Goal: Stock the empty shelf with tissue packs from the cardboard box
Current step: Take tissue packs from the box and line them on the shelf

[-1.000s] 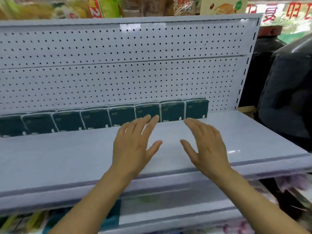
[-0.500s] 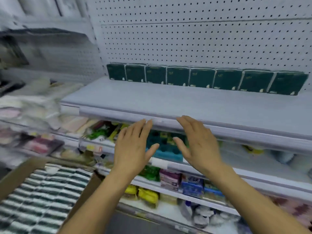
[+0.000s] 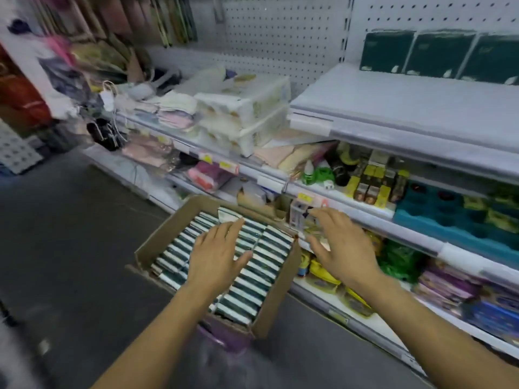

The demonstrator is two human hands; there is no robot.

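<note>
- The bare left forearm (image 3: 157, 327) reaches forward and up from the lower left of the view.
- The left hand (image 3: 217, 255) is held palm down, its fingers straight and slightly spread, thumb splayed to the right, holding nothing.
- The bare right forearm (image 3: 438, 329) comes in from the lower right.
- The right hand (image 3: 341, 248) is palm down too, fingers extended, thumb pointing left, holding nothing.
- The two hands are near each other, not touching.

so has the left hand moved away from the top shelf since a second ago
Yes. The left hand was over the grey top shelf by the row of dark green tissue packs; now it hangs, fingers spread, below that shelf over the cardboard box.
</note>
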